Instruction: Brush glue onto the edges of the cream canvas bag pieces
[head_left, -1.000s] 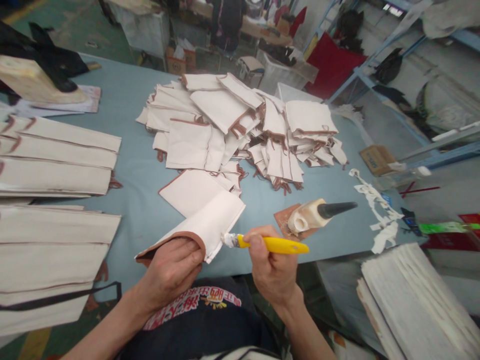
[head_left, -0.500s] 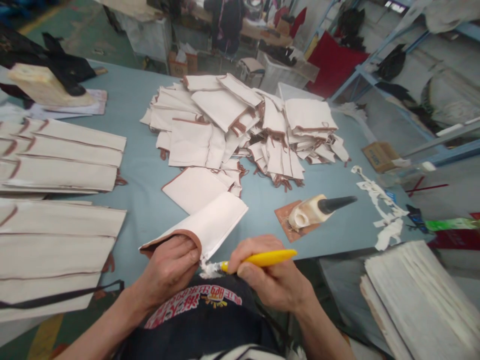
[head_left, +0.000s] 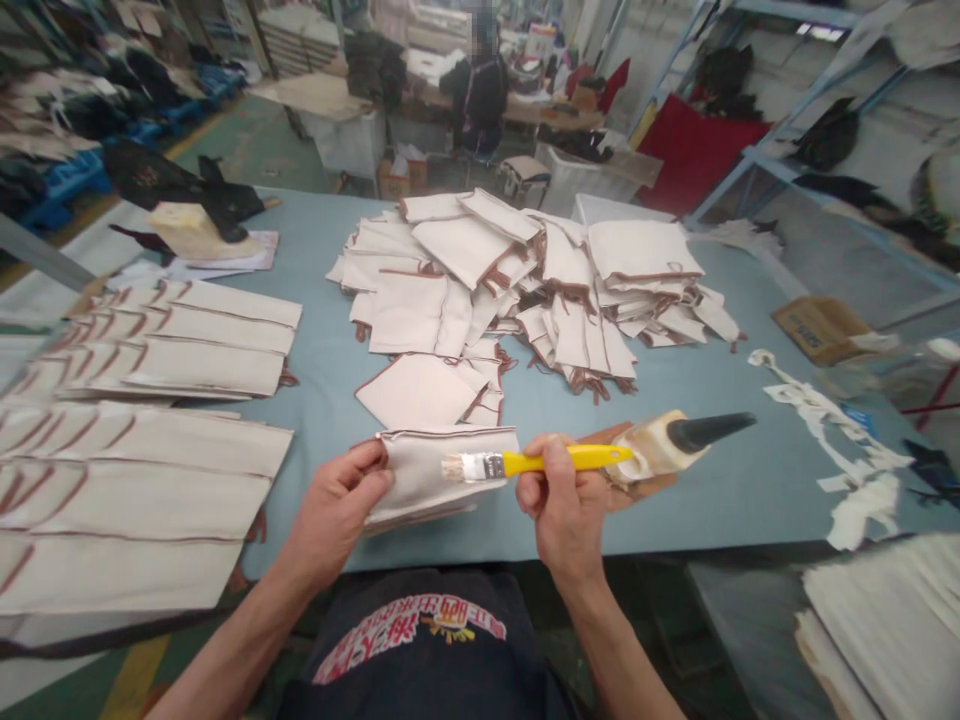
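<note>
My left hand (head_left: 341, 500) is closed on the brown-trimmed end of a cream fabric pouch (head_left: 420, 465), thumb on top. The pouch lies level near the table's front edge. In my right hand (head_left: 562, 500) is a yellow-handled paintbrush (head_left: 570, 459), its white-coated bristles pointing left over the pouch; whether they touch it I cannot tell. Just right of that hand stands a cream plastic container (head_left: 652, 445) with a black handle or nozzle, on a brown piece. Beyond my hands is a heap of similar pouches (head_left: 480, 250) with brown edging.
Overlapping rows of pouches (head_left: 202, 345) cover the table's left side. White scraps (head_left: 825, 430) and a cardboard box (head_left: 825, 328) lie at the right. A pale stack (head_left: 892, 610) stands at lower right. Another person (head_left: 476, 95) is at a far table.
The pouch has turned from tilted up, its opening towards me, to lying flat. The brush has risen from its corner and swung over its surface. The view has shifted left and up.
</note>
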